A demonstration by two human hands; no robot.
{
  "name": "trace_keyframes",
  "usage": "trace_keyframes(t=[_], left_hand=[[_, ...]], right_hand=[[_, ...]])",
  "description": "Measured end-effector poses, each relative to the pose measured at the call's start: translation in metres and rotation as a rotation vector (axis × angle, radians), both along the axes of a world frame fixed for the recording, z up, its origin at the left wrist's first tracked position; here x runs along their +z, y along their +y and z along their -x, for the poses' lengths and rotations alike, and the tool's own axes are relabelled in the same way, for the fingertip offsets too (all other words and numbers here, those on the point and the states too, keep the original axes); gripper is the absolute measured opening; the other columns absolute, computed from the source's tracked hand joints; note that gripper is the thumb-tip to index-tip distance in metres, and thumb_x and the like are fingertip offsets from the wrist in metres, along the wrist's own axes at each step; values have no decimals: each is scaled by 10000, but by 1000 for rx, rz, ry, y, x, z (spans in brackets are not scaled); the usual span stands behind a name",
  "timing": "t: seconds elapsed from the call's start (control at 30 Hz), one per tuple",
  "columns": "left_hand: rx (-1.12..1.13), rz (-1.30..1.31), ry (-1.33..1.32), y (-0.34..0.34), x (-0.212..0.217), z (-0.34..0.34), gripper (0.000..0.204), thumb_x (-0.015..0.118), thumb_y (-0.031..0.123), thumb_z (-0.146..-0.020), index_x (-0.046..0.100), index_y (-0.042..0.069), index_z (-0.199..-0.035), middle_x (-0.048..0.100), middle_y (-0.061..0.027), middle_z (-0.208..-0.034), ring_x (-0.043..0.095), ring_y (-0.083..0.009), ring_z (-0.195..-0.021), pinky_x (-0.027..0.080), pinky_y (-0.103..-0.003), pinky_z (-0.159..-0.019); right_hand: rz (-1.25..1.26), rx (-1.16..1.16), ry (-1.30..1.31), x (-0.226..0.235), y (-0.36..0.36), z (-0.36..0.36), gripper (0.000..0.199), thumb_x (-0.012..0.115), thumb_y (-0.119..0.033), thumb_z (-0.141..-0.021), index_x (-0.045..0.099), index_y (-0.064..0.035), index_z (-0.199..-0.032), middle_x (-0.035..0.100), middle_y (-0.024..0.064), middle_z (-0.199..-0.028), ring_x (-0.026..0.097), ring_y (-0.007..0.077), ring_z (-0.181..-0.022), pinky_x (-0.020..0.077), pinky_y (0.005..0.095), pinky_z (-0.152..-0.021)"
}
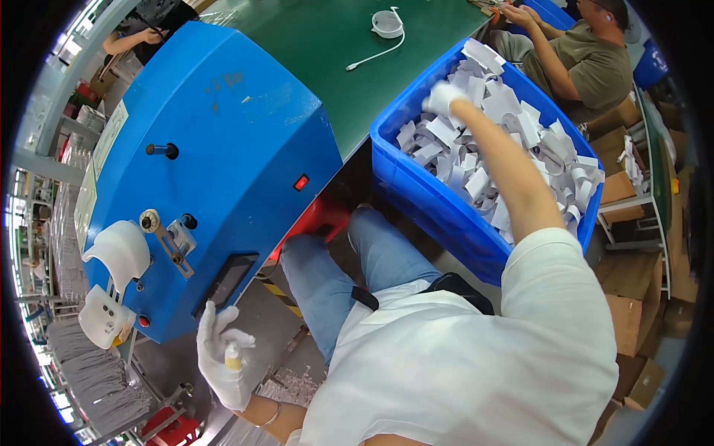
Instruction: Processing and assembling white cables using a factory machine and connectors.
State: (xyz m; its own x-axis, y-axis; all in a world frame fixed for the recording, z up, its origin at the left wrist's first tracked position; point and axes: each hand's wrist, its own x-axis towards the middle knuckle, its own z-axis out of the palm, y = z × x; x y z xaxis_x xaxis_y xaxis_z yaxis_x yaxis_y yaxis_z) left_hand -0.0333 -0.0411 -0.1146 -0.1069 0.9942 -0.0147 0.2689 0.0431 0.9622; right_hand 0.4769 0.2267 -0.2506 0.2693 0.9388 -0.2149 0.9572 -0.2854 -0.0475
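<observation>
Nearest the camera is the person's own white shirt (461, 357) and blue jeans (349, 267), seen from above while seated. Low at the left, the left hand (222, 355), in a white glove, is curled around a small yellowish piece (233, 360) held between thumb and fingers, just below the front edge of a big blue machine housing (216, 163). The hands are well apart. On that housing sit a dark display panel (227, 279) just above the left hand, a red switch (300, 182), a black knob (162, 150), and two white plastic parts (119, 253) at its left end. Further out on the right, the bare right forearm stretches up and away, and the gloved right hand (445, 97) rests down in a blue plastic crate (431, 201) heaped with white folded paper pieces (513, 141); its fingers are sunk among them, and whether they are closed on one cannot be told. Beyond the machine lies a green surface (327, 52) carrying a white round device with a cable (387, 24). At the far right another person in an olive shirt (587, 63) works beside the crate, and cardboard boxes (632, 312) stand along the right side.
</observation>
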Motion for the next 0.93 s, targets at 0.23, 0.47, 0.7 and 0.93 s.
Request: trace_keyframes(t=[0.23, 0.47, 0.7, 0.93], left_hand=[[-66, -3, 25, 13, 1, -17, 671, 679, 349, -834, 436, -57, -1311, 597, -190, -1094, 589, -137, -731, 491, -255, -704], [-101, -135, -26, 35, 14, -36, 510, 667, 256, -856, 521, -66, -1223, 643, -150, -1003, 602, -148, -736, 488, -247, -705], [-293, -362, 112, 72, 63, -86, 274, 622, 80, -871, 615, -48, -1114, 647, -113, -1042, 608, -151, -895, 476, -263, -825], [-63, -526, 204, 62, 94, -81, 414, 697, 68, -804, 585, 13, -1199, 645, -76, -1044, 602, -113, -863, 484, -253, -784]], right_hand=[[-72, -133, -5, -70, -58, -21, 248, 565, -251, -811, 698, -154, -997, 651, 134, -1079, 640, 305, -955, 508, 424, -821], [-583, -113, 487, 41, -70, -68, 113, 620, -145, -815, 669, -43, -827, 612, 10, -703, 536, 98, -608, 445, 272, -573], [-325, 439, 846, 200, -97, 69, 83, 643, -81, -801, 611, -7, -781, 565, -14, -721, 489, 58, -651, 408, 231, -589], [-500, 990, 1098, 282, -138, 232, 43, 637, -3, -756, 601, -20, -771, 604, 51, -852, 575, 202, -794, 446, 278, -755]])
